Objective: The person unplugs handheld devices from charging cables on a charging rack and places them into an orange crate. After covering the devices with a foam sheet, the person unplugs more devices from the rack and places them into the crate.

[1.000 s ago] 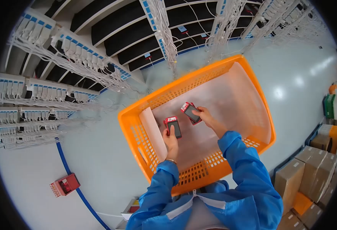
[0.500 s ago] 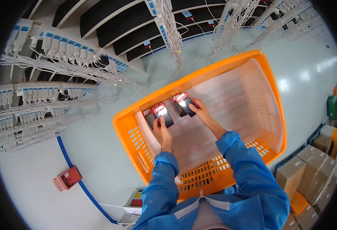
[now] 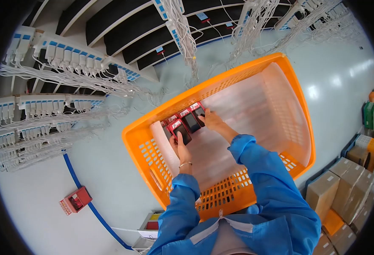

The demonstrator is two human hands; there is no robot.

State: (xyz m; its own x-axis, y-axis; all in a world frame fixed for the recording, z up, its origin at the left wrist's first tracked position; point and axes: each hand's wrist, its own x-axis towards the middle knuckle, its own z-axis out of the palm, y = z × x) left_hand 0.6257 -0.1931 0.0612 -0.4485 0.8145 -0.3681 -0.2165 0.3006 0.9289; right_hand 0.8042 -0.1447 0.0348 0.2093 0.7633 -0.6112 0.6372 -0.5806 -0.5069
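An orange plastic basket [image 3: 299,110] lies in front of me, lined with a translucent foam sheet [image 3: 242,127]. Several dark-screened phones with red top ends stand side by side in its far left corner, one of them a middle phone [image 3: 190,122]. My left hand [image 3: 183,153] is closed on a phone [image 3: 181,132], thumb across its screen, held over the row's left part. At the row's right end, my right hand [image 3: 213,121] grips the right edge of another phone [image 3: 199,112], which is beside the middle one. Some phones are partly covered by the left-hand phone.
Shelves with black decks [image 3: 131,32] and bundles of white charging cables [image 3: 68,76] stand beyond the basket. A red box [image 3: 78,199] is on the floor at left, by a blue floor line [image 3: 104,221]. Cardboard boxes [image 3: 342,187] are stacked at right.
My right hand has shifted left and brought its phone from a tilted position over another into the row's right end. My left hand still holds its phone, slightly lower in view.
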